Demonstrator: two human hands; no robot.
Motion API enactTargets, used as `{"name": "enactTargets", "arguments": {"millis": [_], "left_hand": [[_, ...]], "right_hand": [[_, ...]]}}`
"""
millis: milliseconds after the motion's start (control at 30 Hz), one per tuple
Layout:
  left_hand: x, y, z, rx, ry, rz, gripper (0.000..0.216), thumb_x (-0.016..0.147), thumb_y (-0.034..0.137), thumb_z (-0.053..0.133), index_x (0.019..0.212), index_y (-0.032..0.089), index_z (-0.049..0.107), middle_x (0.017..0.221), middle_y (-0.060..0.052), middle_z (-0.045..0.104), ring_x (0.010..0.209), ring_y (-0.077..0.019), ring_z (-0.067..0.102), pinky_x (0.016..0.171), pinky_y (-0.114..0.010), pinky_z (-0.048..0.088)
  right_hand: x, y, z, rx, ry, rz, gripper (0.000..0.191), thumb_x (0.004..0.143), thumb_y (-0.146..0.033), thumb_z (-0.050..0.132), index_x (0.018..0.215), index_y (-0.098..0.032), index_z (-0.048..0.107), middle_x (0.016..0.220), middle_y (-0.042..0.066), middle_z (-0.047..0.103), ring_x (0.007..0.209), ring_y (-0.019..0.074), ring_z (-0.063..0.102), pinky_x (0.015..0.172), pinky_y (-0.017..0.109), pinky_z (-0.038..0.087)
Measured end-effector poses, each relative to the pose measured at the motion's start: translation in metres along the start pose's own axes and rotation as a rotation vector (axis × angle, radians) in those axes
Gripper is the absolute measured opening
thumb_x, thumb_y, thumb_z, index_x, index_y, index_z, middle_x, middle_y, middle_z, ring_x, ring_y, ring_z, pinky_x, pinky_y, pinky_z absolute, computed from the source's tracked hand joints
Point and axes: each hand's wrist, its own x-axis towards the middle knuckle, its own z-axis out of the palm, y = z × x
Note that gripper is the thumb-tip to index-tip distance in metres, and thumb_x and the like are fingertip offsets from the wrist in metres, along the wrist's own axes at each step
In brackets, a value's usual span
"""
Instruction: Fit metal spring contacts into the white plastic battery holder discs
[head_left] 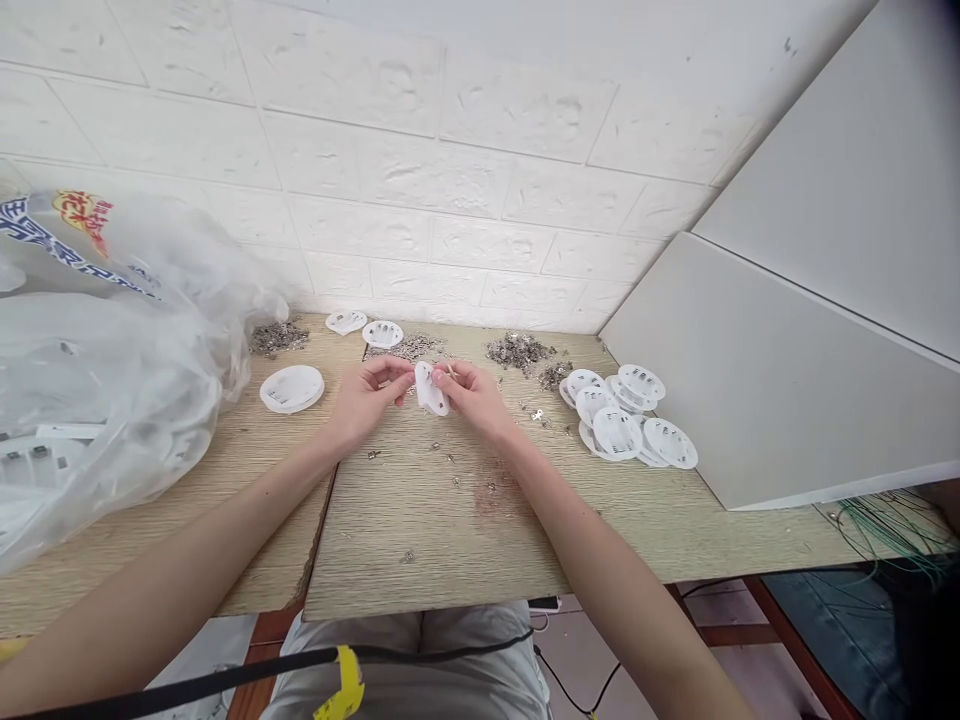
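Both hands meet over the middle of the wooden table (420, 530). My left hand (367, 398) and my right hand (474, 396) pinch one round white plastic part (430, 391) between them, tilted on edge. My right hand's fingers also hold a thin stick-like piece (452, 371) near the part's top. Small metal clips (517, 351) lie in heaps just beyond the hands, and loose ones are scattered under the wrists.
A pile of white round parts (626, 425) lies right of the hands. A single white disc (292, 388) and two more (367, 328) sit to the left and behind. A large clear plastic bag (97, 360) fills the left side. A grey panel (780, 380) stands at right.
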Motion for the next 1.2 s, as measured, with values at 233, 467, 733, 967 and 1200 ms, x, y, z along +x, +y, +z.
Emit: {"name": "enactTargets", "arguments": {"millis": [233,467,733,967,1200], "left_hand": [[0.004,0.0,-0.003,0.019,-0.097,-0.143,0.02,0.071,0.035,0.072,0.076,0.017,0.065,0.061,0.002,0.054,0.055,-0.0097,0.043,0.052,-0.024,0.035],[0.005,0.009,-0.01,0.304,-0.259,-0.161,0.033,0.082,0.05,0.059,0.075,0.018,0.063,0.067,0.0,0.053,0.06,-0.0128,0.045,0.054,-0.025,0.034],[0.003,0.011,-0.01,0.634,-0.231,0.007,0.02,0.074,0.037,0.064,0.079,0.018,0.069,0.06,0.002,0.052,0.057,-0.0125,0.044,0.056,-0.026,0.035],[0.004,0.01,-0.014,0.56,-0.153,-0.087,0.017,0.066,0.031,0.065,0.075,0.018,0.069,0.063,0.001,0.059,0.059,-0.0136,0.049,0.058,-0.027,0.038],[0.027,0.035,-0.022,0.561,-0.602,-0.338,0.012,0.058,0.029,0.069,0.063,0.019,0.072,0.064,-0.006,0.071,0.059,-0.0199,0.061,0.054,-0.027,0.044]], "right_hand": [[0.001,0.001,-0.004,-0.029,0.017,0.04,0.04,0.073,-0.054,0.071,0.087,-0.017,0.067,0.071,-0.001,0.061,0.061,0.0099,0.048,0.057,0.024,0.037],[-0.001,0.0,-0.008,-0.575,0.072,-0.131,0.022,0.087,-0.037,0.061,0.08,-0.017,0.067,0.062,-0.003,0.054,0.059,0.011,0.043,0.057,0.026,0.03],[-0.009,-0.008,0.003,-0.84,0.013,-0.155,0.021,0.096,-0.034,0.055,0.098,-0.019,0.069,0.07,0.0,0.064,0.063,0.0131,0.05,0.061,0.026,0.03],[-0.009,-0.01,0.0,-0.758,0.096,-0.147,0.028,0.098,-0.038,0.051,0.104,-0.018,0.069,0.067,0.0,0.065,0.061,0.0135,0.054,0.062,0.026,0.034],[-0.003,-0.006,-0.007,-0.819,0.163,-0.105,0.023,0.096,-0.031,0.051,0.106,-0.018,0.068,0.066,0.0,0.066,0.062,0.0151,0.056,0.065,0.027,0.036]]}}
